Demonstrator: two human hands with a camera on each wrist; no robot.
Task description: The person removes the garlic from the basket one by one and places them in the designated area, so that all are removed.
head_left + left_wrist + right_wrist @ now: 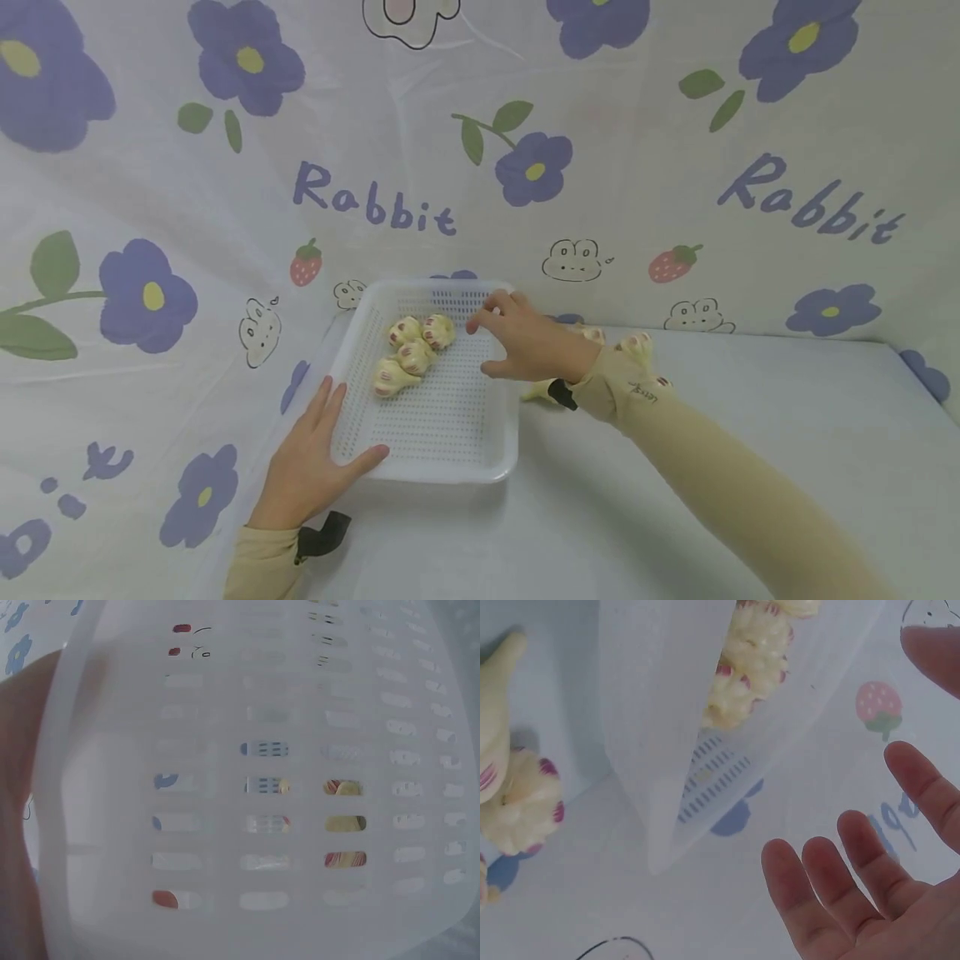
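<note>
A white plastic basket [442,429] with a slotted bottom stands on the table. Several garlic bulbs [415,357], cream with purple-red marks, lie in its left and back part. My left hand [311,467] rests at the near left corner, fingers extended along the outer side and thumb by the front rim. Over the basket's right side is my right hand [528,337], holding nothing. Its fingers [829,874] are spread in the right wrist view. More garlic bulbs [636,346] lie outside, right of the basket, partly hidden by the right arm. The left wrist view mostly shows the basket's slotted wall [300,900].
The white table [750,442] extends to the right and front. A cloth [622,150] printed with flowers, rabbits and strawberries hangs behind and at the left, close to the basket's back.
</note>
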